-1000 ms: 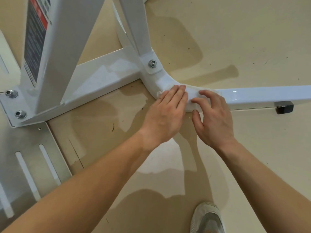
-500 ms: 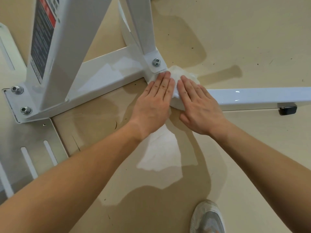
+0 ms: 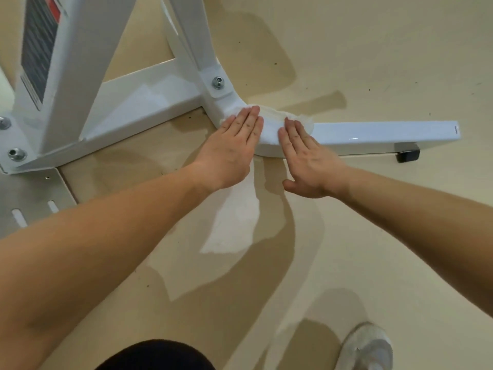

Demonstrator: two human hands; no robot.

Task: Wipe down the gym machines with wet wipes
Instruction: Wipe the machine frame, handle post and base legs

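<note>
Both hands flat, fingers straight: left hand [image 3: 234, 145] and right hand [image 3: 304, 156] press the wipe [image 3: 269, 121] onto the white frame bar [image 3: 373, 133] mid-frame, probably so it hugs the bend.

The beige floor [image 3: 373, 49] lies under the fingers [image 3: 248, 121]. Just behind them, towards the person, it carries a bright patch [image 3: 234, 222]. Far behind them, to the right, stands a grey-white shoe [image 3: 365, 348].
</note>
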